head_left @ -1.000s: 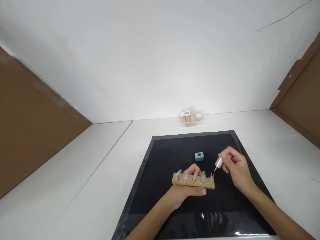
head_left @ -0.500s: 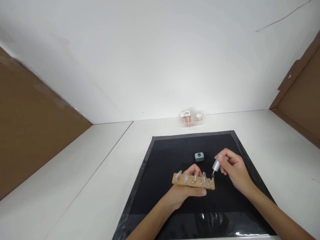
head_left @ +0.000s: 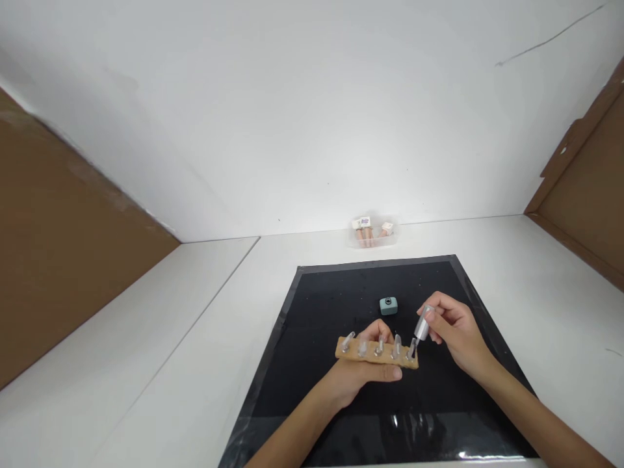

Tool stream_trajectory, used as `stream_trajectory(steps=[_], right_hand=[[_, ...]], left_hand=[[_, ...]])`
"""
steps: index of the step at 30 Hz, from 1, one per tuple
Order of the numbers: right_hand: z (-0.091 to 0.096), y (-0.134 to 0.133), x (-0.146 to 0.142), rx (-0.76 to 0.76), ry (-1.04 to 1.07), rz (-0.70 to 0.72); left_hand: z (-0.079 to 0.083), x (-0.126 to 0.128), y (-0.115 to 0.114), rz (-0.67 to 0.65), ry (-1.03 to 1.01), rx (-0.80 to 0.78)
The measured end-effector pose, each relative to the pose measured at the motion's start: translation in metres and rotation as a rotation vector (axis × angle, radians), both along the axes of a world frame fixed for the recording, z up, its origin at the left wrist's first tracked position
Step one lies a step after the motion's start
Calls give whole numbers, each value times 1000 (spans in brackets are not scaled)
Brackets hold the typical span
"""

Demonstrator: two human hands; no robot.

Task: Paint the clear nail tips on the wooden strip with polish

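My left hand [head_left: 363,374] is closed round a tan wooden strip [head_left: 355,350], thumb along the near side and fingers behind. Several clear false nail tips stand on small metal mounts along the strip. Between the thumb and fingers of my right hand [head_left: 455,328] is a nail polish brush [head_left: 423,324] with a silver cap, pointing down. Its bristles are at the rightmost nail tip [head_left: 413,349]; whether they touch is too small to tell. Behind the strip, a small teal bottle [head_left: 389,306] with a dark round opening stands on the black mat [head_left: 331,299].
A clear plastic tray [head_left: 374,242] holding several pinkish bottles with white tops stands by the back wall. Brown cardboard panels [head_left: 63,240] rise at the left and right. The black mat is taped along its edges to the white table [head_left: 205,364].
My right hand has moved the brush slightly downward, bringing its bristles lower along the rightmost nail tip. My left hand and the strip have hardly shifted.
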State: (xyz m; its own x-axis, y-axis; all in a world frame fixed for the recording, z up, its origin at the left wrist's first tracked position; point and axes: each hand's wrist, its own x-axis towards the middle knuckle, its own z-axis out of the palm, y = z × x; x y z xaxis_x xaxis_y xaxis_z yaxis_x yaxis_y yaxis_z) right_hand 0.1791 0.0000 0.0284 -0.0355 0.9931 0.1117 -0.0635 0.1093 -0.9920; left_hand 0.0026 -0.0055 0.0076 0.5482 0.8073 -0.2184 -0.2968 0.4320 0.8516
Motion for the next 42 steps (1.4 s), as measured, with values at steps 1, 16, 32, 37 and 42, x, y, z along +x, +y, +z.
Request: stream_trajectory(steps=[1, 16, 32, 37, 42], right_hand=[[0, 0, 0, -4, -12, -8], [0, -2, 3, 36, 1, -10], [0, 0, 2, 48, 12, -30], [3, -1, 1, 21, -45, -43], [1, 1, 2, 11, -14, -152]], left_hand=[[0, 0, 0, -3, 0, 0], [1, 1, 0, 8, 4, 26], [-1, 1, 0, -14, -18, 37], [0, 1, 0, -2, -8, 38], [-1, 1, 0, -9, -18, 32]])
